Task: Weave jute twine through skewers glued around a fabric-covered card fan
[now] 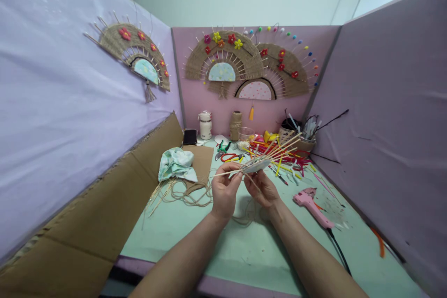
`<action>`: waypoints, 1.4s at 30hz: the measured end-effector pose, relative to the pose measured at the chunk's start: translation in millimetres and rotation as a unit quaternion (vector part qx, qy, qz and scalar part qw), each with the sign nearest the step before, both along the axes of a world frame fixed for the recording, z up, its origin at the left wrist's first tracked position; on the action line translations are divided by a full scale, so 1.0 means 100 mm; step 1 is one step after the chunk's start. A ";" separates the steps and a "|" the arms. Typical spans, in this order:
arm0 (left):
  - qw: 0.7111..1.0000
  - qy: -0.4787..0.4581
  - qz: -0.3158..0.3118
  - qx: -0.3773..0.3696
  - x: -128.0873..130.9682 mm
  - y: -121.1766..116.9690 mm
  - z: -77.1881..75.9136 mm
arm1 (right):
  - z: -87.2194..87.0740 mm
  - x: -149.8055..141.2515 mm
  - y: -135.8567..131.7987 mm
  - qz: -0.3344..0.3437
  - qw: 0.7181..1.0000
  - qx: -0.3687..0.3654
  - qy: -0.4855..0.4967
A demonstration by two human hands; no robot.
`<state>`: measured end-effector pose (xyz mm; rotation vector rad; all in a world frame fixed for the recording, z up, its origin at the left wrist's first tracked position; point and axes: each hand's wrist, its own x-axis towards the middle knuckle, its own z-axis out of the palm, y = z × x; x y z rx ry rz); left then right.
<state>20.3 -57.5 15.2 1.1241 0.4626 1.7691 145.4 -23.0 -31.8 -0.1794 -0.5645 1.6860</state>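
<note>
Above the middle of the table, both hands hold a small fan frame with a pale cloth-covered base and thin wooden sticks spreading up to the right. My left hand pinches its left end, where one stick points left past the thumb. Around the lower right side of the base, my right hand has its fingers closed, partly hidden beneath it. A strand of jute twine lies in loose loops on the table left of the hands, and more twine sits below them.
A pink glue gun lies at right, its black cord running toward me. Behind the hands are scissors, green-handled pliers, red pipe cleaners and a twine spool. Crumpled cloth rests at left. Finished fans hang on the partition.
</note>
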 end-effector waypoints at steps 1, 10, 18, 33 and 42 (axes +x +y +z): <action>1.000 0.000 -0.001 0.000 0.00 0.00 0.00 | 0.00 0.00 0.00 0.000 1.000 0.002 0.002; 1.000 0.000 -0.005 -0.007 -0.01 0.01 -0.02 | 0.02 -0.01 -0.01 0.000 1.000 0.004 0.003; 1.000 0.003 -0.004 -0.013 -0.01 0.01 -0.02 | 0.00 -0.01 0.00 -0.001 1.000 -0.001 0.006; 1.000 0.008 -0.003 -0.019 -0.01 0.00 -0.01 | -0.01 -0.01 0.00 0.001 1.000 -0.002 0.000; 1.000 0.001 0.006 -0.022 0.00 -0.01 0.01 | -0.01 -0.01 0.00 0.007 1.000 -0.004 -0.005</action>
